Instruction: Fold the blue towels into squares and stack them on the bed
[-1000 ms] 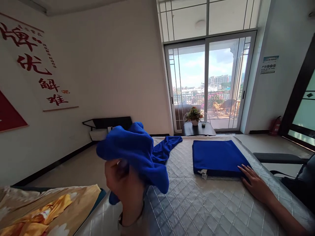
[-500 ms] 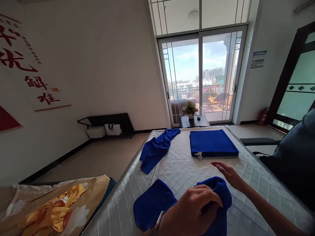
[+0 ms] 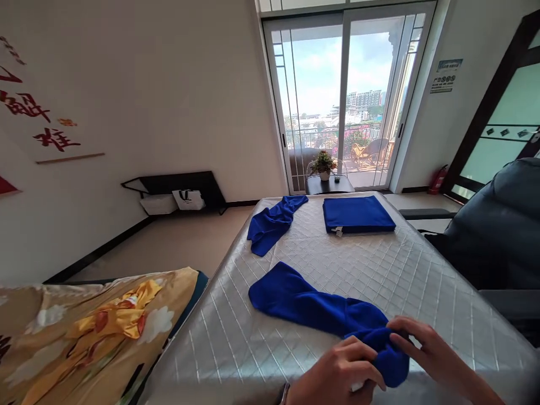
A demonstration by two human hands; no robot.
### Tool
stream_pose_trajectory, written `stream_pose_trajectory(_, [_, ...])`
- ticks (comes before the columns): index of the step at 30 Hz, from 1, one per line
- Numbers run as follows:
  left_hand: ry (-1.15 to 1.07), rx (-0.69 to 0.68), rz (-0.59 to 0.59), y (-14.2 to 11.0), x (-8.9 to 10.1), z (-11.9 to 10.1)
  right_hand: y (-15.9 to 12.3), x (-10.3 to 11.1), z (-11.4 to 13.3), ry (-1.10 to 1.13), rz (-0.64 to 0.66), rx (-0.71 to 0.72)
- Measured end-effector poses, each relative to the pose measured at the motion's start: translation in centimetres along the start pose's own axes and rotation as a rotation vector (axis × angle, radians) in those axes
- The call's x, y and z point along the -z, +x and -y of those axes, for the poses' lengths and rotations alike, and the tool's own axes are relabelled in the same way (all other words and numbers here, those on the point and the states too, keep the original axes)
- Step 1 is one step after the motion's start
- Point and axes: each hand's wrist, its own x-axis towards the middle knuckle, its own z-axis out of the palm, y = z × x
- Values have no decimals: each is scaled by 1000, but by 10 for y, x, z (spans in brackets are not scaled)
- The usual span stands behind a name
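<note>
A long strip of blue cloth [image 3: 310, 304] lies across the quilted silver-white bed cover [image 3: 228, 337], its wide rounded end to the left and its narrower end bunched toward me. My left hand [image 3: 341, 368], with a band at the wrist, is closed on the near edge of that bunched end. From the right, my right hand [image 3: 422, 346] pinches the same end between thumb and fingers. Farther off sits a flat folded blue cloth [image 3: 358, 214] with a white tag at its front corner. A second crumpled blue cloth [image 3: 272, 225] lies at the far left edge.
On the lower left is a tan flowered bedding piece [image 3: 169, 292] with a crumpled yellow cloth [image 3: 126, 312] on it. A dark padded chair [image 3: 498, 225] stands to the right. Beyond the far edge are a small black table [image 3: 329, 184] with a potted plant [image 3: 323, 163] and sliding glass doors.
My right hand has come down from above the bed and taken hold of the bunched end. The blue cloth now lies stretched out more to the right. My view has tilted down.
</note>
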Motion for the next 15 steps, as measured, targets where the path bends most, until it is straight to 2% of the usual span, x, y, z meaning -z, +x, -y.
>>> stream_pose_trajectory(3, [-70, 31, -169, -22, -20, 4, -7, 6, 3, 30, -291, -63])
stream_pose_trajectory(6, [8, 119, -271, -39, -20, 13, -13, 12, 0, 99, -477, -154])
stream_pose_trajectory(8, [180, 264, -295, -48, -5, 26, -15, 15, -3, 136, -536, -169])
stream_pose_trajectory(11, [468, 461, -310, -60, 30, 60, -18, 19, -10, 138, -634, -168])
stream_pose_trajectory(15, [662, 728, -178, -76, 70, 102, -28, 26, -25, 64, -745, -152])
